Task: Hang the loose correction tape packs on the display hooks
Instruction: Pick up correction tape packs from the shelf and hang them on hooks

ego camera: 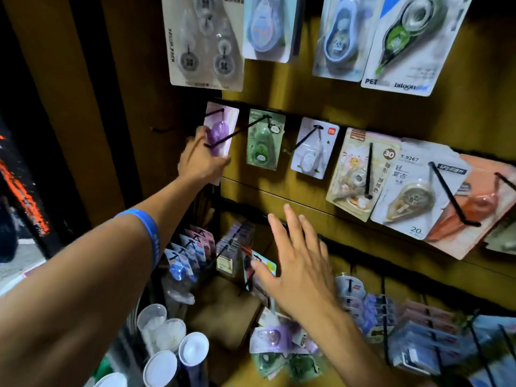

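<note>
My left hand (199, 159) grips the lower edge of a purple correction tape pack (220, 127) that hangs on the leftmost black hook (215, 113) of the middle row. Beside it a green pack (264, 141) and a white pack (312, 148) hang on their own hooks. My right hand (298, 261) hovers lower down, fingers spread, holding nothing. Loose packs, a purple one (275, 336) and green ones (282, 361), lie in a pile below my right wrist.
Larger packs hang on the wooden panel (307, 93) above and to the right, with long black hooks (452, 196) jutting out. More hooked packs (192, 247) fill the lower rows. White-capped tubes (173, 347) stand at the bottom left.
</note>
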